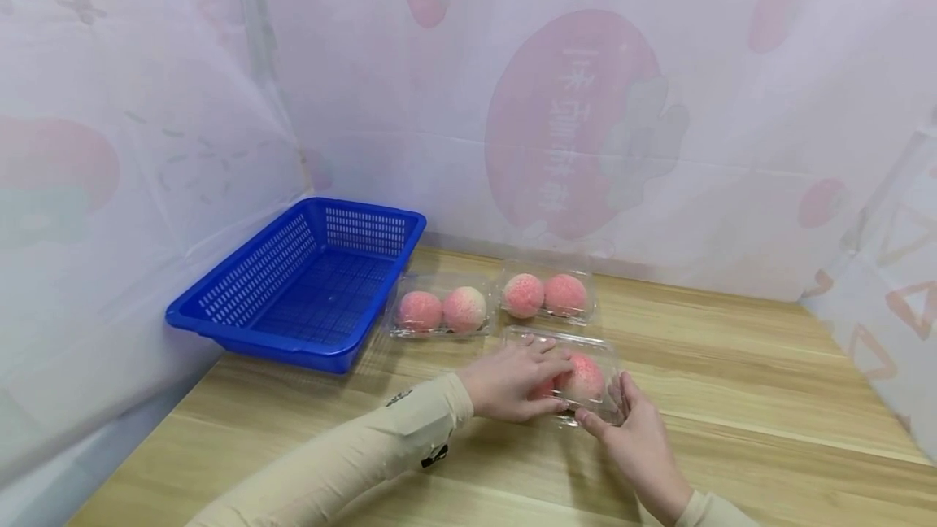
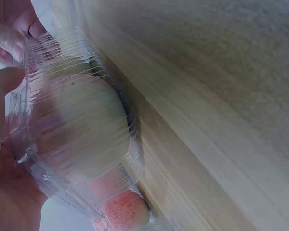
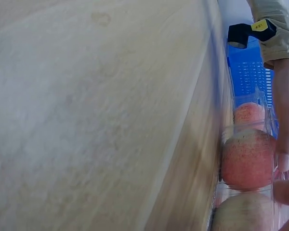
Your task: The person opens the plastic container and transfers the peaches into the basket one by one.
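Note:
A clear plastic clamshell box [image 1: 609, 360] with two peaches [image 1: 583, 378] lies on the wooden table in front of me. Across its lid rests my left hand [image 1: 516, 378], fingers spread over the top and thumb at the near edge, covering much of one peach. My right hand [image 1: 644, 442] holds the box's near right corner, thumb in front and fingers along the side. From the left wrist view, the ribbed side of the box [image 2: 82, 125] shows a pale peach behind it. The right wrist view has the left thumb touching the lid's edge.
Behind the held box stand two more clear boxes of peaches, one at back left [image 1: 442, 307] and one directly behind [image 1: 551, 295]. A blue plastic basket [image 1: 293, 346] sits at the table's left edge. Printed white curtains [image 1: 454, 145] enclose the table [image 1: 732, 381].

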Demonstrator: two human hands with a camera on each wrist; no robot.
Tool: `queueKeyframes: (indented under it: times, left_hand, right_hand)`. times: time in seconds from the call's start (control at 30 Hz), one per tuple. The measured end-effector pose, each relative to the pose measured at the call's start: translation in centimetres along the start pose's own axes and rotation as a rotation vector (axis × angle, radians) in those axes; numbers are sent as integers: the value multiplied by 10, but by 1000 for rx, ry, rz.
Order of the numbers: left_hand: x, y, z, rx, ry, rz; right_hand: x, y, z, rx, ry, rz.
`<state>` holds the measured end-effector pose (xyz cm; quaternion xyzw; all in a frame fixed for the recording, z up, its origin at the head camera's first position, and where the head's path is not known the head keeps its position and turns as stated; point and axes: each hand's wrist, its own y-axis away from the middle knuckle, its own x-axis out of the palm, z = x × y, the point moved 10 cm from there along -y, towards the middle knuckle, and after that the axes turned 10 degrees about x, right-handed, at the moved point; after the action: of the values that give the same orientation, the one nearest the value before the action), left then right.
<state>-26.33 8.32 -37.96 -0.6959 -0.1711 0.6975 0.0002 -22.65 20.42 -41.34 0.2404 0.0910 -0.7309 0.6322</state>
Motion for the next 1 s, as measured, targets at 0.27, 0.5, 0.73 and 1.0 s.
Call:
queueKeyframes:
  times: [0.27,0.5,0.73,1.0]
  left_hand:
    - [4,-2,-3,7,-43,47]
    - [5,-2,-3,34,-66,23]
    - [5,-1,-3,28,-35,33]
    - [-1,-4,0,26,-3,25]
  right_hand:
    - [1,0,-1,26,-42,9]
    - [4,2,0,-3,-47,3]
    - [5,3,1,-11,-53,-8]
    - [8,4,2,-15,-73,10]
